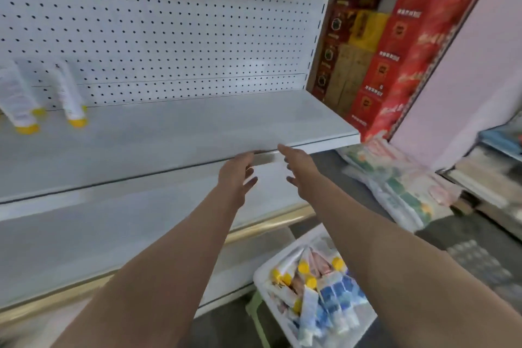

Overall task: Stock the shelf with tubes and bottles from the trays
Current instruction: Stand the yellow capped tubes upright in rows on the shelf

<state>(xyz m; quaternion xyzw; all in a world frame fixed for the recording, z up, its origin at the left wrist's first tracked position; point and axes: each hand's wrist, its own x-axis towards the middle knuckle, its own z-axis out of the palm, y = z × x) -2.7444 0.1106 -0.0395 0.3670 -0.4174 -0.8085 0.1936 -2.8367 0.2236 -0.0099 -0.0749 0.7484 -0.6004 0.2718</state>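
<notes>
Both hands are held out over the front edge of the shelf [175, 133], and nothing is held in either one. The fingers of the left hand [236, 175] are loose and spread, and the fingers of the right hand [299, 171] are straight and spread too. A small gap is seen between the two hands.

The tubes to be picked up are found in the white tray [264, 277] — low down, near, and to the right, under the right arm. The tubes with yellow caps [303, 265] are laid mostly with the long way running near to far, the caps at the far end. So the tray lies below and behind the hands, and the right hand is judged to be the nearer one to it.

Two tubes already stocked [70, 93] are seen far to the left on the shelf, stood on their yellow caps against the peg wall [169, 22]. The rest of the shelf to their right is bare — that is likely where the next tubes are meant to go.
</notes>
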